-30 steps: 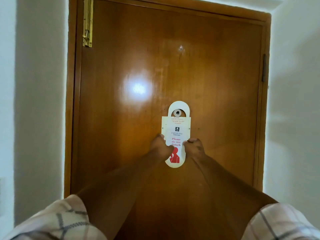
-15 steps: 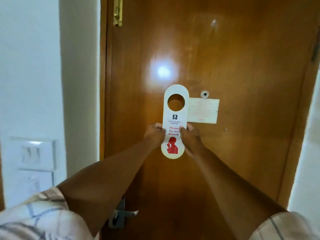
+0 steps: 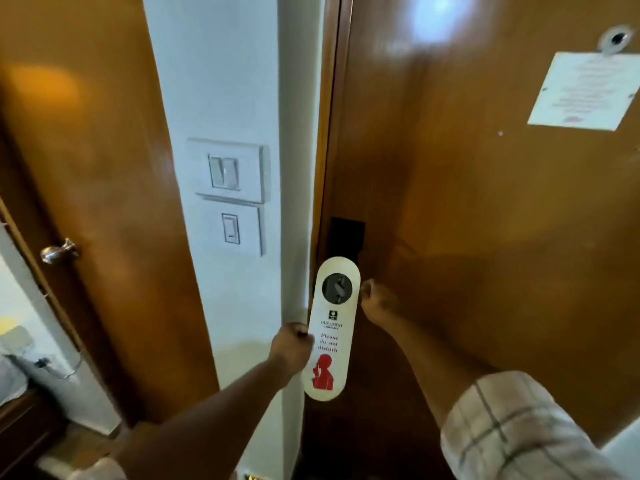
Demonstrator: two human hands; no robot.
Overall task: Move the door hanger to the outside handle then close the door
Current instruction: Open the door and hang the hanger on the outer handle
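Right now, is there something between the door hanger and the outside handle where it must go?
Yes. The closed door itself stands between them: the outside handle is on its far side, not visible. The left hand holds the door hanger on the inside, while the right hand reaches at the lock area.

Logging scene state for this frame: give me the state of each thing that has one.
door hanger: off any handle, held upright by left hand
right hand: fist closed at the door's edge, handle itself hidden
main door: shut
side door: ajar
notice: fixed flat to the main door
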